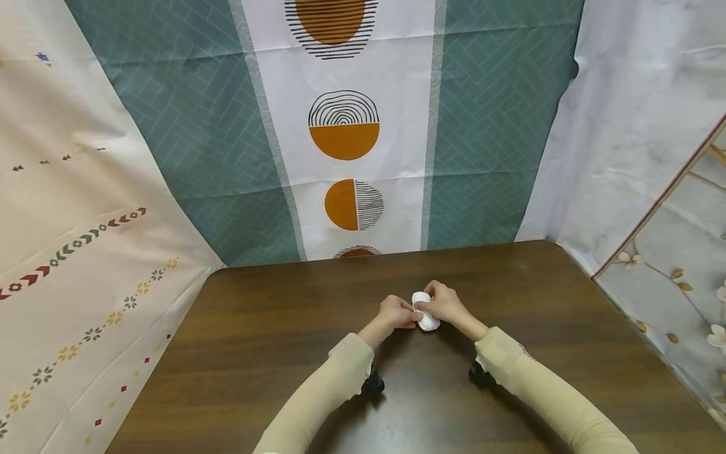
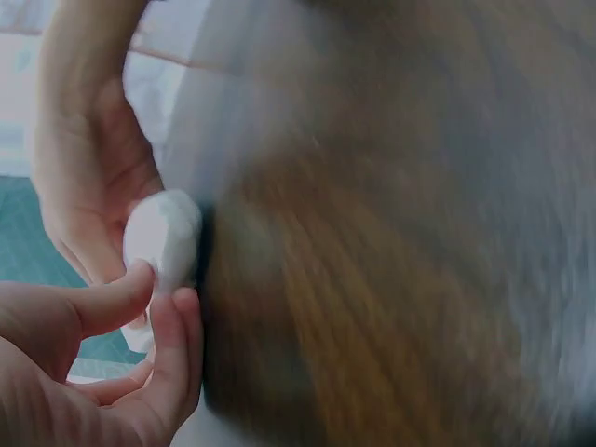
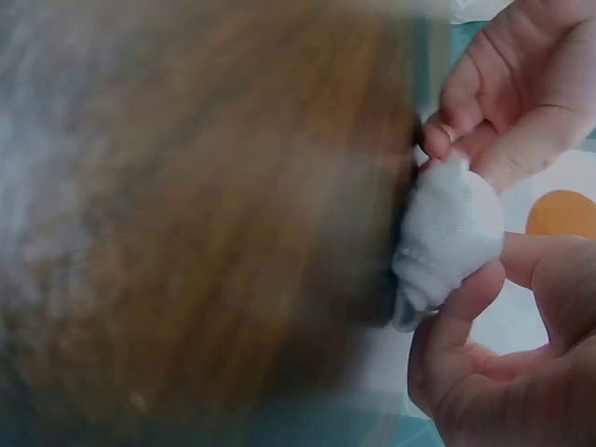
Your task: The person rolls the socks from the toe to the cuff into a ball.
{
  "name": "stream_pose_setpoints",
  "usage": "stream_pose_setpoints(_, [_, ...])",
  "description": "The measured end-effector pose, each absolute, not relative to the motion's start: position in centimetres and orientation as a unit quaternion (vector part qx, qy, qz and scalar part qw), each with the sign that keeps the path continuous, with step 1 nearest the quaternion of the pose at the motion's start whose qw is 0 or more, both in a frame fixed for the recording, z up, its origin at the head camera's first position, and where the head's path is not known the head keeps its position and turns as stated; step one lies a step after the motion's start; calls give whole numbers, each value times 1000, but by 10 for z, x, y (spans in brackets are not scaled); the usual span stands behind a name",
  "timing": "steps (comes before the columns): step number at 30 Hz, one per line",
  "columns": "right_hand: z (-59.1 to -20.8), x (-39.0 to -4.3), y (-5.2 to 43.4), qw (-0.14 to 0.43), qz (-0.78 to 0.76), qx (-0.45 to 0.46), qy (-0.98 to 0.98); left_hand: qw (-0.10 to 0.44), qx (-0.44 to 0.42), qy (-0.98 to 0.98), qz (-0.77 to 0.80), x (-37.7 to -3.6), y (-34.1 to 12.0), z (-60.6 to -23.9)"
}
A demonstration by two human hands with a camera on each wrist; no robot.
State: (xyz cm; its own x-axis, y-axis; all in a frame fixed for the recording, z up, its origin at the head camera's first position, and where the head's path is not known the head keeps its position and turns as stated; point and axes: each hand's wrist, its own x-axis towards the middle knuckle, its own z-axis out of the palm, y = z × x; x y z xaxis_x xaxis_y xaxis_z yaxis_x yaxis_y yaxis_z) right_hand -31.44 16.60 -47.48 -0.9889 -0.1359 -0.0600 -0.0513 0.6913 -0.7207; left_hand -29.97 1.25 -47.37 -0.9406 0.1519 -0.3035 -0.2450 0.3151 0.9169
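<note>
A small white bundle of rolled fabric [image 1: 428, 322] lies on the brown wooden table, slightly right of centre. My left hand [image 1: 396, 313] pinches its left side between thumb and fingers. From the other side my right hand [image 1: 447, 304] grips it, thumb across the top. In the left wrist view the bundle [image 2: 165, 237] looks rounded, partly covered by the left thumb. The right wrist view shows soft, wrinkled fabric in the bundle [image 3: 447, 237], with a loose fold at its lower end. Its exact kind cannot be told.
The wooden table [image 1: 272, 353] reaches back to a green and white patterned curtain [image 1: 482, 126]. Light patterned cloths hang at the left [image 1: 85, 252] and right [image 1: 641, 189]. Dark wrist devices [image 1: 372, 383] sit below both cuffs.
</note>
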Motion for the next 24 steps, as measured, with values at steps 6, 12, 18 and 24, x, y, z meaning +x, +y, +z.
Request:
stream_pose_setpoints(6, [-466,-319,170,100,-431,-39,896,174,-50,800,571,-303,12,-468])
stream_pose_setpoints(12, [-454,-323,180,122,-479,8,869,178,-61,776,602,-307,12,-471])
stream_pose_setpoints(18, [-452,-325,185,130,-483,17,866,172,-54,767,616,-311,9,-472])
stream_pose_setpoints(24, [-453,-324,185,108,-475,23,873,160,-47,764,623,-313,7,-470])
